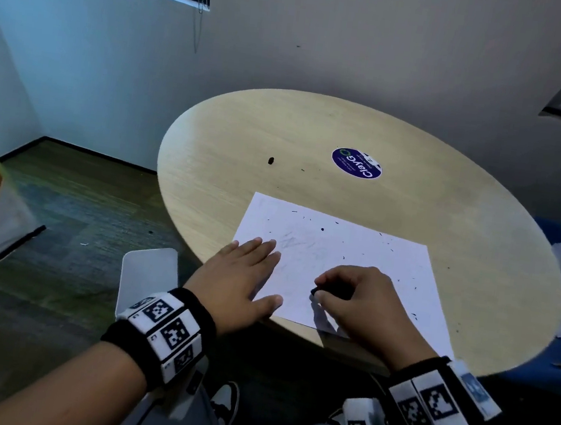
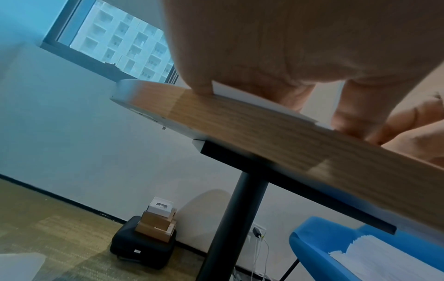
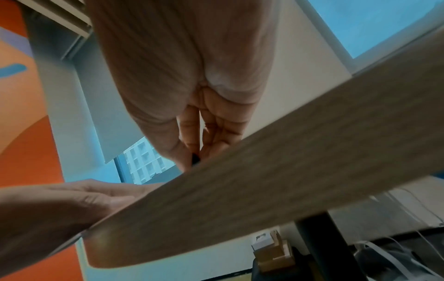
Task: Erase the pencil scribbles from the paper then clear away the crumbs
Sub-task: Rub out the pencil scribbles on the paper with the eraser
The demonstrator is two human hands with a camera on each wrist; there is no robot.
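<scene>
A white sheet of paper (image 1: 338,251) lies on the round wooden table (image 1: 281,134), with faint grey pencil marks near its left part and dark eraser crumbs (image 1: 322,229) scattered over it. My left hand (image 1: 242,278) lies flat with straight fingers on the paper's left edge, pressing it down. My right hand (image 1: 350,291) sits on the paper's near part and pinches a small black eraser (image 1: 314,291) against the sheet. In the right wrist view the eraser (image 3: 195,158) shows as a dark tip between thumb and fingers at the table edge.
A round blue sticker (image 1: 356,163) is stuck on the table's far part, and a dark lump (image 1: 271,160) lies to its left. A blue chair (image 2: 336,251) holding loose white papers stands at the right. A white chair back (image 1: 148,273) is below the table's left edge.
</scene>
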